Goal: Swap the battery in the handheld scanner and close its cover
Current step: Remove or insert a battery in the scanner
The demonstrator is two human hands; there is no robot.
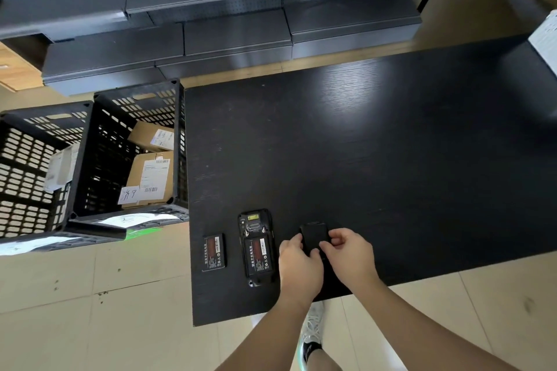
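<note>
Both hands, left hand (297, 256) and right hand (346, 253), pinch the battery cover (314, 236); the open scanner (257, 247), long axis twelve-to-six, lies at nine o'clock, nearer the left grip.

On the table (391, 144), near its near-left corner, a loose battery (214, 252) lies left of the scanner (257, 247), the cover (314, 237) lies just right of it between both hands, and two crates (90, 159) stand left of the table.
</note>
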